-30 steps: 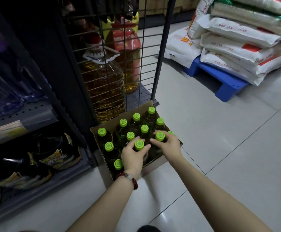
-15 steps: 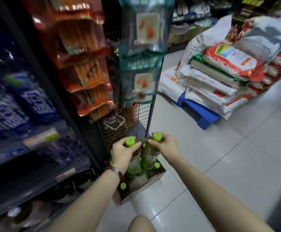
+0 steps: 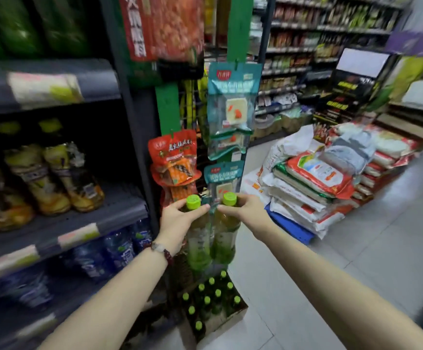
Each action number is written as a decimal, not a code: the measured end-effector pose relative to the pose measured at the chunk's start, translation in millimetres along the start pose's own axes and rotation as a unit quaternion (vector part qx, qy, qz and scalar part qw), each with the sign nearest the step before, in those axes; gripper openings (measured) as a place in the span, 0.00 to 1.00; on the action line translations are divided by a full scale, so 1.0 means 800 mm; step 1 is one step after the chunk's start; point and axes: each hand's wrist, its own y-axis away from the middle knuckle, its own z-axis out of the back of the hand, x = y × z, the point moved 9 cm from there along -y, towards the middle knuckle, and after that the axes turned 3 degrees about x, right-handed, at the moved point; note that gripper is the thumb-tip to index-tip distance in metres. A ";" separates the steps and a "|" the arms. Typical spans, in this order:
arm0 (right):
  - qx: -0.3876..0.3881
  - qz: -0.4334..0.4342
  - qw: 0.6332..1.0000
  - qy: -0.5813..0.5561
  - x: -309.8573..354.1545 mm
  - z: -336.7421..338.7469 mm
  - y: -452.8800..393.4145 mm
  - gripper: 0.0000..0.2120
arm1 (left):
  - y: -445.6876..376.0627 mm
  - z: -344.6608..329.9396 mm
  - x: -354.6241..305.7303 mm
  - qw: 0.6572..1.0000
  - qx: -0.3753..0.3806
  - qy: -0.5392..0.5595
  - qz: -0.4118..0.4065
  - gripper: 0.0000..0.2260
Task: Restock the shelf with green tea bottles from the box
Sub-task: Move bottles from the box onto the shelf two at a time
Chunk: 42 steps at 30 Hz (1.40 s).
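Observation:
My left hand (image 3: 179, 221) grips one green tea bottle (image 3: 199, 245) by its neck, just under the lime-green cap. Beside it, my right hand (image 3: 244, 210) grips a second green tea bottle (image 3: 224, 238) the same way. Both bottles hang upright, side by side, high above the cardboard box (image 3: 233, 315) on the floor. Several green-capped bottles still stand in that box. To the left, a shelf (image 3: 61, 231) carries blurred bottles with yellow-green caps (image 3: 56, 173).
Snack packets (image 3: 172, 157) hang on a strip at the shelf's end post, right behind the held bottles. Blue water bottles (image 3: 119, 248) fill the lower shelf. Stacked rice sacks (image 3: 314, 183) sit on a blue pallet to the right, across tiled floor.
Both hands have lifted a bottle each out of the box and risen well above it. The view has swung up from the floor to the shelves.

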 end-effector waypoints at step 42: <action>0.141 0.406 0.901 -0.058 0.682 -0.246 0.065 0.14 | 0.161 0.341 -0.590 0.916 -0.228 -0.052 -0.326 0.03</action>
